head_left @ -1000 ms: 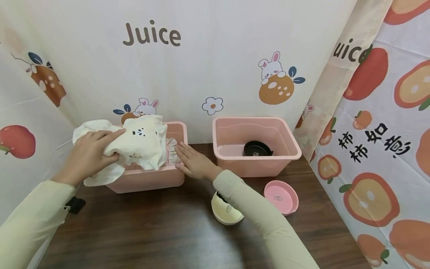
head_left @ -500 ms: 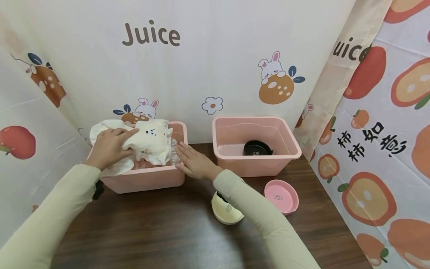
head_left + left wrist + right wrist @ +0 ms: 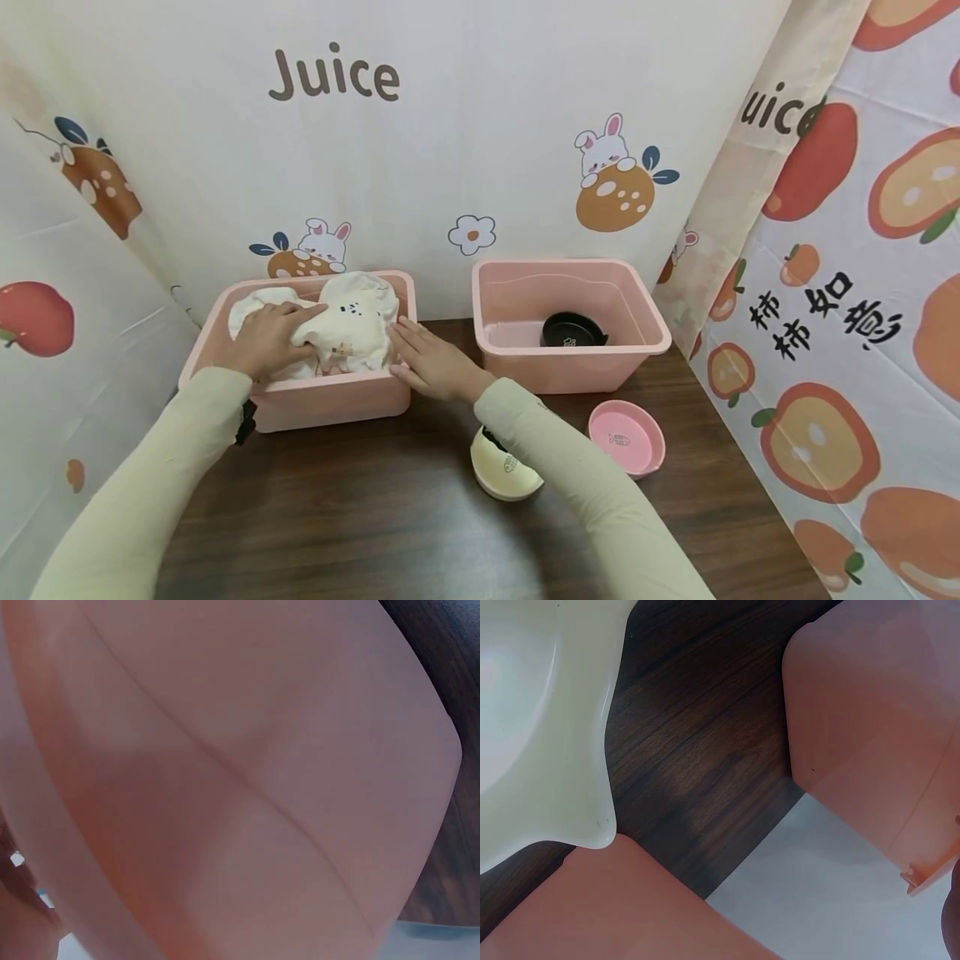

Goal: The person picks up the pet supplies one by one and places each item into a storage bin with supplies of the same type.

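In the head view, a cream-white piece of clothing (image 3: pixel 358 321) with small animal prints lies bunched inside the left pink bin (image 3: pixel 330 408). My left hand (image 3: pixel 268 342) reaches over the bin's near rim and holds the cloth between thumb and fingers. The palm side is hidden. My right hand (image 3: pixel 435 358) lies with fingers straight at the bin's right rim, fingertips right beside the cloth. The left wrist view is mostly filled by the bin's outer wall (image 3: pixel 262 772). In the right wrist view, that bin (image 3: pixel 877 727) stands at right.
A second pink bin (image 3: pixel 555 371) on the right holds a black dish (image 3: pixel 573 330). On the dark wooden table (image 3: pixel 360 517), a cream dish (image 3: pixel 504 475) sits partly under my right forearm, with a pink dish (image 3: pixel 628 437) to its right. Printed curtains enclose the back and sides.
My left hand has moved right and lowered the white clothing from above the bin's left side into it. The ruffled cloth beneath is now covered. My right hand has stayed put.
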Demonstrator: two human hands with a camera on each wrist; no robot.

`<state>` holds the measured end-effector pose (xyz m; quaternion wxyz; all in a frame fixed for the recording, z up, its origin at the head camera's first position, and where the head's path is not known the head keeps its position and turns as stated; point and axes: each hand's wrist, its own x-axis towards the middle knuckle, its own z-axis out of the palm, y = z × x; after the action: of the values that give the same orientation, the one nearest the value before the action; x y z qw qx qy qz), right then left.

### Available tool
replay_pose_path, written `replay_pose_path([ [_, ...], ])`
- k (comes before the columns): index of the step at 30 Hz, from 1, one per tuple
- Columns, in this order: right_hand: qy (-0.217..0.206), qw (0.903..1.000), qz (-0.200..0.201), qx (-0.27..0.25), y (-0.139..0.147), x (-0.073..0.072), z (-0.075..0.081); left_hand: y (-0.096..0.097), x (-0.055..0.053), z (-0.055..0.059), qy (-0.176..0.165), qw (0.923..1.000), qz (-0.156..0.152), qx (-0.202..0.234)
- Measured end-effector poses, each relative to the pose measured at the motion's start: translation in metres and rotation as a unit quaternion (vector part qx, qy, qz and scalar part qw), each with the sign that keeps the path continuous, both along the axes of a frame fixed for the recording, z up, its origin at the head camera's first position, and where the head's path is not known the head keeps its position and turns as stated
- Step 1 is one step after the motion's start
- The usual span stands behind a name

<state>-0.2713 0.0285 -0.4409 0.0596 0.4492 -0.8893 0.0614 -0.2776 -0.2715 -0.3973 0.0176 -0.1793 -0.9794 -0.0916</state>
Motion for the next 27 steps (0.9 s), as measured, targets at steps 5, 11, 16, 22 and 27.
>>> replay_pose_path([
  [5, -0.002, 1.0, -0.002, 0.0, 0.0, 0.0, 0.0, -0.002, 0.0, -0.004, -0.019, 0.9998, -0.002, 0.009],
  [11, 0.001, 1.0, -0.002, -0.004, 0.0, -0.001, -0.001, -0.002, 0.002, -0.01, -0.042, 0.9991, -0.002, 0.007],
  [16, 0.001, 0.9999, 0.002, -0.012, 0.0, -0.001, -0.001, 0.001, 0.003, -0.012, -0.051, 0.9985, -0.019, -0.002],
  [22, 0.005, 0.9999, 0.002, -0.01, 0.001, -0.001, -0.002, 0.002, 0.001, -0.015, -0.098, 0.9949, -0.017, -0.013],
  [27, 0.0, 0.9999, 0.001, -0.011, 0.0, 0.0, -0.001, 0.003, 0.001, -0.014, -0.127, 0.9918, -0.005, -0.017],
])
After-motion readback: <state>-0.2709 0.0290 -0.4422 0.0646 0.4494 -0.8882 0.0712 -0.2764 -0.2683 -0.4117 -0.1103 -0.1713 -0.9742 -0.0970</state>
